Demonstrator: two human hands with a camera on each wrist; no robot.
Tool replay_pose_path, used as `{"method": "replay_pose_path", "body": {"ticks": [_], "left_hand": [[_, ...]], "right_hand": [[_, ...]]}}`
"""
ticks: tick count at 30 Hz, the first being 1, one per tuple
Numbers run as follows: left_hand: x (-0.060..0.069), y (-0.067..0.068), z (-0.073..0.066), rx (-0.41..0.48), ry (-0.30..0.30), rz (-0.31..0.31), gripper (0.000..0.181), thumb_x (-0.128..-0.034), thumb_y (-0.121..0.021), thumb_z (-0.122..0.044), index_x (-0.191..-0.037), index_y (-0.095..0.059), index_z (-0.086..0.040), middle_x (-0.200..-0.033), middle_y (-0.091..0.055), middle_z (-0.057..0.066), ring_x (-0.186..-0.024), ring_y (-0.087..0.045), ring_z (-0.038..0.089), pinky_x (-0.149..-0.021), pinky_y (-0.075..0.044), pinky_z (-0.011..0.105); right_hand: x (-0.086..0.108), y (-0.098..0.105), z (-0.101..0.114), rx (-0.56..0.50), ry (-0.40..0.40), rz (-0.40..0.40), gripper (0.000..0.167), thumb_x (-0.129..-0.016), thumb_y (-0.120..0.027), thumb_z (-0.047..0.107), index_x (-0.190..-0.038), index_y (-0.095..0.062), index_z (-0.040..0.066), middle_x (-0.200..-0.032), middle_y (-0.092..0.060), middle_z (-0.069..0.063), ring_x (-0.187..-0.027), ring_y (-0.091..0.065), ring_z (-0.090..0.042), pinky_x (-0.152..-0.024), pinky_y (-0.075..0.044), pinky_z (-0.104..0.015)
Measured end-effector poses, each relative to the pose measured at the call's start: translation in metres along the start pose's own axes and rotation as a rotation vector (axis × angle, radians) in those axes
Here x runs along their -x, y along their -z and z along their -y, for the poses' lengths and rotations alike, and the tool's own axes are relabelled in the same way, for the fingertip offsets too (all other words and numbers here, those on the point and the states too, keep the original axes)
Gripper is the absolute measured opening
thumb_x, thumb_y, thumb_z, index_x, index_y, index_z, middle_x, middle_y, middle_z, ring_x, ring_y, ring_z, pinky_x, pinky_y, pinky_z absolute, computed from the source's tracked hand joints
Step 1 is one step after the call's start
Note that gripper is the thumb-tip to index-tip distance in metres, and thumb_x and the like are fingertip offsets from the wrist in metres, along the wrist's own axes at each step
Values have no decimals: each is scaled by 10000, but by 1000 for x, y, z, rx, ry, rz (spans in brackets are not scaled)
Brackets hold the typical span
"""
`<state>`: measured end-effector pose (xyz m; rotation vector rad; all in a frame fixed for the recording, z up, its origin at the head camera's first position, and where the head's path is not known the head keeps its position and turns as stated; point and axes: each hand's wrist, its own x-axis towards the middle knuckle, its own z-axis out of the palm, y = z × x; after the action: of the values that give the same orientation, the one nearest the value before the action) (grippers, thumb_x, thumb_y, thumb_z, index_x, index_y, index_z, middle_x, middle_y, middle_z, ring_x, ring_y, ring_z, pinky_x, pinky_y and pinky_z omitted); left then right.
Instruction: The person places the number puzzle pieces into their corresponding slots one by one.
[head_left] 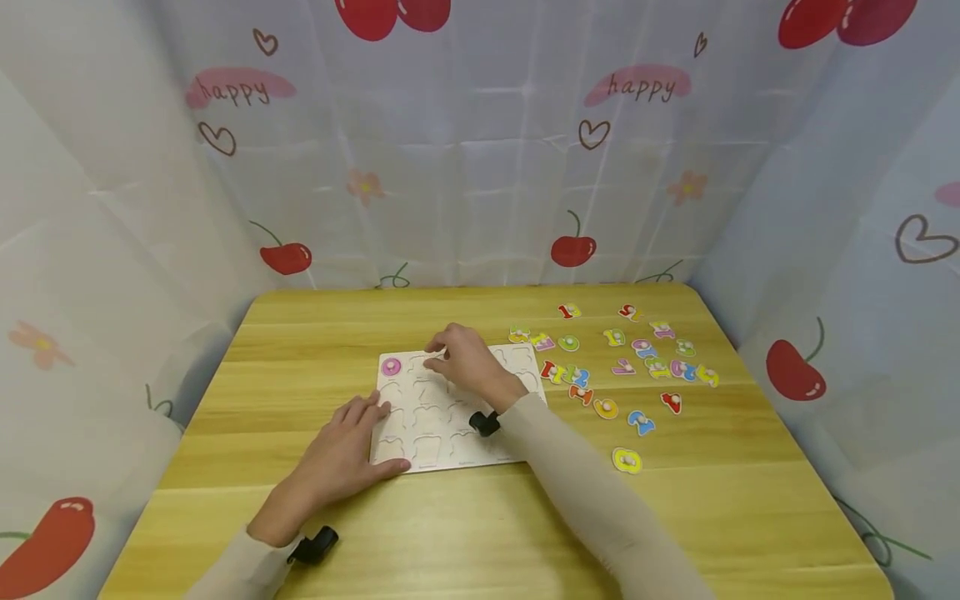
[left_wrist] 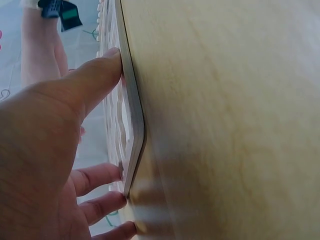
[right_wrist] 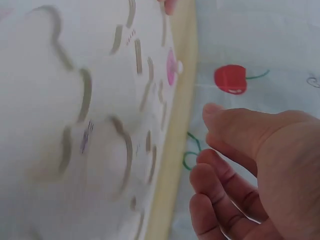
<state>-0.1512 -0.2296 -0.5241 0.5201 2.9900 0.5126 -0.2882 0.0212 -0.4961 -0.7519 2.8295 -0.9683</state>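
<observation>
A white puzzle board (head_left: 438,454) with cut-out recesses lies flat on the table. In its far left recess sits a round pink knobbed piece (head_left: 392,367), also visible as a pink piece (right_wrist: 171,67) in the right wrist view. My left hand (head_left: 341,446) rests at the board's near left corner. In the left wrist view its thumb (left_wrist: 97,75) touches the near edge, while the spread fingers (left_wrist: 100,177) touch the left side. Above the board's far part hovers my right hand (head_left: 468,362); in the right wrist view its fingers are loosely bent and nothing shows between them.
Several colourful number pieces with knobs lie scattered right of the board, including a yellow piece (head_left: 627,460), a blue piece (head_left: 641,422) and a red piece (head_left: 671,403). A few, such as a red-and-yellow piece (head_left: 552,372), lie close to its right edge. Printed curtains (head_left: 480,192) surround the wooden table (head_left: 300,333).
</observation>
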Motion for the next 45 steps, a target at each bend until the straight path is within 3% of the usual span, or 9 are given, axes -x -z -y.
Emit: {"method": "replay_pose_path", "body": {"ticks": [6, 12, 18, 26, 34, 37, 41, 45], "left_hand": [[1, 0, 1, 13, 18, 8, 1020, -945, -907, -671, -1670, -595, -25, -1838, -460, 253, -1673, -449, 545, -1298, -474, 740], [2, -2, 3, 18, 6, -9, 1010, -951, -908, -653, -1674, -590, -23, -1839, -462, 245, -1677, -450, 532, -1305, -467, 735], [2, -4, 2, 29, -1, -9, 1013, -955, -904, -656, -1675, -589, -17, -1842, -453, 253, -1683, -441, 542, -1303, -463, 746], [1, -5, 3, 30, 6, -6, 1021, -962, -895, -663, -1692, -572, -27, -1852, -439, 247, -1692, -431, 540, -1322, -447, 741], [2, -7, 5, 35, 31, 8, 1050, -955, -888, -693, -1708, -556, -41, -1866, -420, 235, -1694, -420, 558, -1313, -437, 771], [2, -7, 5, 40, 26, 5, 1048, -959, -884, -693, -1709, -555, -39, -1864, -421, 238, -1695, -419, 561, -1316, -433, 773], [3, -7, 5, 44, 17, -3, 1040, -965, -882, -688, -1704, -557, -32, -1862, -423, 243, -1697, -418, 560, -1316, -433, 771], [3, -7, 5, 45, 17, -5, 1036, -967, -878, -688, -1701, -559, -30, -1862, -424, 240, -1697, -419, 555, -1315, -437, 765]], "right_hand": [[32, 30, -15, 15, 26, -33, 237, -1080, -863, 193, -1272, -884, 54, -1213, -816, -117, -1085, -784, -310, -933, -655, -406], [71, 52, -37, 49, 74, -126, 188, -1051, -884, 146, -1204, -884, 37, -1168, -840, -125, -1002, -802, -326, -891, -663, -425], [108, 67, -61, 95, 53, -156, 165, -1032, -896, 118, -1180, -881, 46, -1152, -859, -99, -972, -803, -294, -1023, -670, -517], [154, 82, -97, 99, 11, -232, 140, -994, -908, 50, -1132, -890, 37, -1096, -829, -113, -917, -773, -284, -806, -641, -375], [185, 96, -130, 119, -39, -304, 151, -973, -940, 63, -1110, -894, 18, -1074, -828, -136, -886, -804, -281, -766, -643, -368], [193, 103, -135, 125, -86, -297, 171, -976, -939, 62, -1137, -896, 23, -1099, -838, -150, -1007, -836, -378, -866, -702, -490], [201, 111, -143, 135, -110, -271, 199, -982, -930, 51, -1175, -888, 31, -1148, -850, -177, -1091, -839, -444, -986, -685, -636], [208, 114, -156, 129, -46, -258, 236, -959, -955, 106, -1176, -883, 49, -1146, -813, -172, -955, -799, -347, -813, -676, -501]]}}
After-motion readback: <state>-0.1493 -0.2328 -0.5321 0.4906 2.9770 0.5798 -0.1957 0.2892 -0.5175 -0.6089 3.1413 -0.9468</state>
